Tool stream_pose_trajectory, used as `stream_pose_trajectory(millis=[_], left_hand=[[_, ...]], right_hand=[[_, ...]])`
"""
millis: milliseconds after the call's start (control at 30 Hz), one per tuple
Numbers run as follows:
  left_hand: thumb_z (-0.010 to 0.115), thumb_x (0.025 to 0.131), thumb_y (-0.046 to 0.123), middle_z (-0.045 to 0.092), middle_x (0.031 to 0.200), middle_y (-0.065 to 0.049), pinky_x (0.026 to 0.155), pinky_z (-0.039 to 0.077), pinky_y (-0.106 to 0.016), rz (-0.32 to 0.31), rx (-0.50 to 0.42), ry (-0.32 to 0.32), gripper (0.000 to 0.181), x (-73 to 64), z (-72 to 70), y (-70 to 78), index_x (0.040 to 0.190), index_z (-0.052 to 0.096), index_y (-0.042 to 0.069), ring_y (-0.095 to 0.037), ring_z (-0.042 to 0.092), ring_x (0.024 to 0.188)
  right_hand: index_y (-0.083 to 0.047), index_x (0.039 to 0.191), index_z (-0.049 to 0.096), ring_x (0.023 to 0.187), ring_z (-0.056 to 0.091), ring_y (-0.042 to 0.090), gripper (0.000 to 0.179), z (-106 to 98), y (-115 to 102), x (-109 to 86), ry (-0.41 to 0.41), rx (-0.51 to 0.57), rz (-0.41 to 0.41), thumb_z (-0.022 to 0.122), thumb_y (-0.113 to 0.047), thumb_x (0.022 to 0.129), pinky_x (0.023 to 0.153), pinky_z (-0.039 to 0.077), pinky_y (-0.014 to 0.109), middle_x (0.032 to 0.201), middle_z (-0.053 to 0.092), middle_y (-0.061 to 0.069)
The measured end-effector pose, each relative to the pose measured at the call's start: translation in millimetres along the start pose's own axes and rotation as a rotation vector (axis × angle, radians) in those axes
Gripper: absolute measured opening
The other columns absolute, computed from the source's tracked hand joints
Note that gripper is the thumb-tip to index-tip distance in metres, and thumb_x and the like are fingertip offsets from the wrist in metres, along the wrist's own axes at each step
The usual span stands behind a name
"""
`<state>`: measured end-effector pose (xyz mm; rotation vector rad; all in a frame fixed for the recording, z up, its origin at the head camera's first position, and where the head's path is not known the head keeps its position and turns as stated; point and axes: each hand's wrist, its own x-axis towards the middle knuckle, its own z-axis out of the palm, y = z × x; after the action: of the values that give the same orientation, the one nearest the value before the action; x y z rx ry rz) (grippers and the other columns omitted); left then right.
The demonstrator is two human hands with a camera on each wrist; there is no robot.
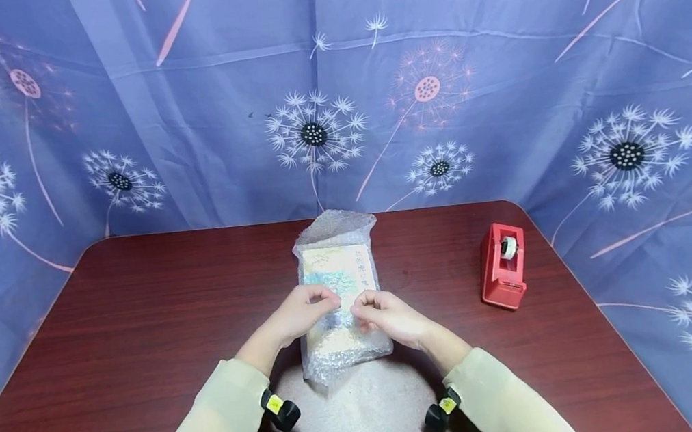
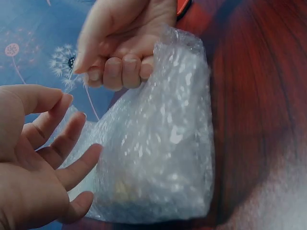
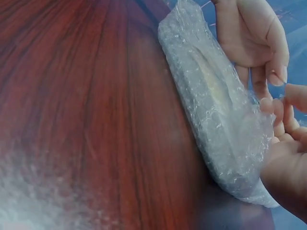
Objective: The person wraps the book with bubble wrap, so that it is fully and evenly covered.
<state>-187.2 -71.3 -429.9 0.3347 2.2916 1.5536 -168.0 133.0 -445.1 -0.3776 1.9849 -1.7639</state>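
A book with a pale yellow and blue cover lies wrapped in clear bubble wrap at the middle of the table. Over its lower half, my left hand and right hand face each other, fingertips a little apart. Each one pinches with thumb and index finger at a barely visible piece of clear tape between them. The left hand's other fingers are spread loosely above the wrap in the left wrist view. On the right hand, the other fingers are curled close to the wrap's edge.
A red tape dispenser with a roll of tape stands at the table's right side. Under my forearms, a greyish-white patch covers the table's front. A blue curtain with dandelion prints hangs behind the dark red wooden table.
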Motion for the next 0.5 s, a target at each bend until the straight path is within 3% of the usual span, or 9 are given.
stream_pose_trajectory(millis=[200,367,500], left_hand=[[0.063,0.089,0.020,0.069,0.102,-0.007,0.083,0.050,-0.031,0.014,0.041,0.055,0.019,3.6,-2.0,-2.9,0.097,0.071,0.005,-0.016,0.060,0.095],[0.061,0.090,0.021,0.066,0.117,-0.014,0.091,0.051,-0.040,0.069,0.193,0.238,0.037,15.6,-15.1,1.9,0.123,0.062,0.003,-0.026,0.063,0.104],[0.056,0.092,0.021,0.049,0.136,-0.017,0.098,0.044,-0.048,0.078,0.337,0.326,0.050,38.4,-28.8,4.6,0.138,0.047,0.003,-0.032,0.053,0.117]], right_hand=[[0.009,0.093,0.055,0.073,0.058,0.007,0.021,-0.1,3.6,0.4,0.050,0.015,-0.008,0.054,-0.012,0.094,0.071,0.051,0.020,0.076,0.058,-0.003],[0.010,0.094,0.054,0.074,0.058,0.008,0.020,1.3,3.5,1.1,0.071,0.007,-0.012,0.053,-0.010,0.095,0.072,0.052,0.022,0.077,0.058,-0.003],[0.008,0.094,0.053,0.076,0.058,0.009,0.018,1.9,7.2,-0.1,0.070,-0.008,-0.021,0.051,-0.010,0.095,0.075,0.052,0.023,0.078,0.057,-0.003]])
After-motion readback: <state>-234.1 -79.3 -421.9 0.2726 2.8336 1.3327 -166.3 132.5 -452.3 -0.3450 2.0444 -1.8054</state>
